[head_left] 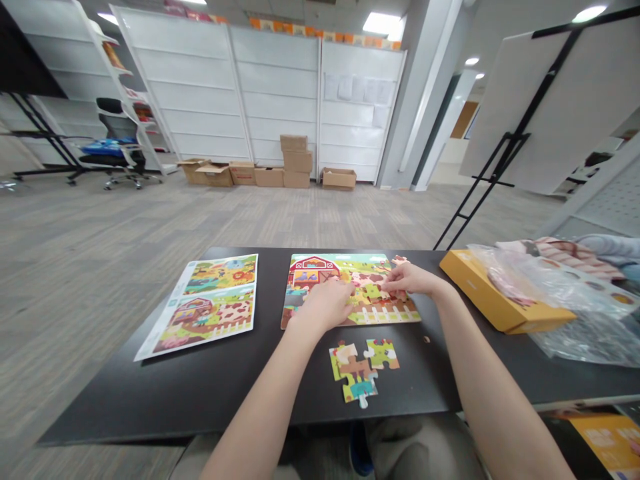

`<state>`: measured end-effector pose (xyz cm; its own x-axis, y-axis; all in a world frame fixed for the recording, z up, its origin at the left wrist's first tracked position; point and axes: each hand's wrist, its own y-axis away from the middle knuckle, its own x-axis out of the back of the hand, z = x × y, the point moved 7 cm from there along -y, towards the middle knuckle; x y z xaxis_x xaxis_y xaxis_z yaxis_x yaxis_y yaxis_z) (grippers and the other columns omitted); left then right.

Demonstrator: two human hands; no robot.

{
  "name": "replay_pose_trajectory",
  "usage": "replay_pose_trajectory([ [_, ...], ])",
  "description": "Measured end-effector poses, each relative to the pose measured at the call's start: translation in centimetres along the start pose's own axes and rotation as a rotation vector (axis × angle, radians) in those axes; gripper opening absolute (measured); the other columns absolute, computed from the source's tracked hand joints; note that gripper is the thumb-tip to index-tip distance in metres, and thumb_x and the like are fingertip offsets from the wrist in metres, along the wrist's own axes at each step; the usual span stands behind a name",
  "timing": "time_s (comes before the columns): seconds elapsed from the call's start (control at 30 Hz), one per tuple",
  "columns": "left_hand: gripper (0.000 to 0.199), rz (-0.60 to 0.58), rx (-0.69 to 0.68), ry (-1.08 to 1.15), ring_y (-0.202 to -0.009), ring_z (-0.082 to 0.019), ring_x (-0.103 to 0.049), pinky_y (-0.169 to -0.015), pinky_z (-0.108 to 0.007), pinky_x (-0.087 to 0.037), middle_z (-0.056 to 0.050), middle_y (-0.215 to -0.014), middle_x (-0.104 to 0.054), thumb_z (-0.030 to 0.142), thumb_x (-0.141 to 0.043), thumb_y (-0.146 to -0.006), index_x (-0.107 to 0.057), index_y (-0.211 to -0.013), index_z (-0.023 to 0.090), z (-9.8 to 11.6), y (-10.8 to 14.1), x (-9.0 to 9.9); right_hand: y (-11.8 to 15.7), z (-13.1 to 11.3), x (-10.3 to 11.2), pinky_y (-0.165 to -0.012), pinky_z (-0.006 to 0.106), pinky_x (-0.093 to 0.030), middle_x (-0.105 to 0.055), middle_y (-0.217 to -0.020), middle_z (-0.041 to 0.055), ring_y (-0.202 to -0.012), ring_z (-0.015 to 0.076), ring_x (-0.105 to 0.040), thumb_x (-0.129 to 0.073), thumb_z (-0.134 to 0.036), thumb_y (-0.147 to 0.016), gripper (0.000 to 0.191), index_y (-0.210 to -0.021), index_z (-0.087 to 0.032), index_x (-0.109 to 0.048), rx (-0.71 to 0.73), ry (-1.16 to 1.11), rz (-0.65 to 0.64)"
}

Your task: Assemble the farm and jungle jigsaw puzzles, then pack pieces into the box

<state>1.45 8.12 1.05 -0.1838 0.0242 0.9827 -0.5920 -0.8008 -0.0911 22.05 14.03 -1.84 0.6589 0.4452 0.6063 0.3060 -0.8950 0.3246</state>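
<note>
A farm jigsaw puzzle (313, 264) with a red barn, a cow and a white fence lies on the black table. My left hand (326, 304) rests over its middle, fingers stretched onto the picture and partly covering it. At the right side of the picture, my right hand (411, 279) has its fingers pinched together at a puzzle piece; the fingertips largely hide it. A green piece (373, 291) shows between my hands. Another loose piece (399, 260) lies just behind my right hand. Nearer me are some joined pieces (356, 367) and a green piece (383, 353).
A printed picture sheet (205, 303) lies at the left of the black table (225, 393). On the right are a yellow box (500, 300) and clear plastic bags (590, 327). A tiny scrap (427, 339) lies near my right forearm. Cardboard boxes (297, 163) stand along the far shelves.
</note>
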Motion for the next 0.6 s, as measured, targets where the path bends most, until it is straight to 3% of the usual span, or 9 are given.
replay_pose_trajectory([
  [0.2, 0.026, 0.01, -0.073, -0.025, -0.104, -0.028, -0.066, -0.091, -0.039, -0.053, -0.012, -0.105, -0.072, 0.036, -0.053, -0.096, -0.068, -0.095, 0.015, 1.5, 0.4, 0.1, 0.3, 0.0, -0.1, -0.05, 0.023, -0.042, -0.072, -0.067, 0.006, -0.053, 0.0109, -0.057, -0.082, -0.061, -0.062, 0.048, -0.068, -0.014, -0.073, -0.037, 0.028, -0.062],
  [0.3, 0.026, 0.026, -0.078, -0.032, -0.109, -0.028, -0.064, -0.096, -0.039, -0.051, -0.012, -0.106, -0.071, 0.036, -0.052, -0.096, -0.068, -0.096, 0.015, 1.4, 0.7, 0.3, 0.5, -0.4, 0.0, -0.05, 0.023, -0.041, -0.07, -0.065, 0.0052, -0.054, 0.0116, -0.058, -0.082, -0.062, -0.061, 0.05, -0.071, -0.014, -0.072, -0.026, -0.012, -0.031],
  [0.47, 0.023, 0.057, -0.004, -0.017, -0.114, -0.027, -0.062, -0.096, -0.038, -0.051, -0.011, -0.114, -0.07, 0.03, -0.054, -0.093, -0.068, -0.107, 0.017, -1.0, 1.1, 0.8, 0.2, -1.9, -0.5, -0.045, 0.022, -0.032, -0.061, -0.056, 0.0004, -0.049, 0.0079, -0.048, -0.076, -0.068, -0.066, 0.054, -0.068, -0.014, -0.068, 0.062, -0.099, 0.061],
  [0.6, 0.022, 0.045, 0.073, -0.029, -0.11, -0.028, -0.065, -0.093, -0.04, -0.052, -0.011, -0.117, -0.069, 0.027, -0.053, -0.093, -0.068, -0.106, 0.018, -2.7, 1.6, 1.2, -0.6, -2.4, -2.6, -0.042, 0.021, -0.029, -0.059, -0.055, -0.0009, -0.046, 0.0069, -0.044, -0.075, -0.068, -0.067, 0.053, -0.068, -0.015, -0.067, 0.043, -0.108, -0.045],
])
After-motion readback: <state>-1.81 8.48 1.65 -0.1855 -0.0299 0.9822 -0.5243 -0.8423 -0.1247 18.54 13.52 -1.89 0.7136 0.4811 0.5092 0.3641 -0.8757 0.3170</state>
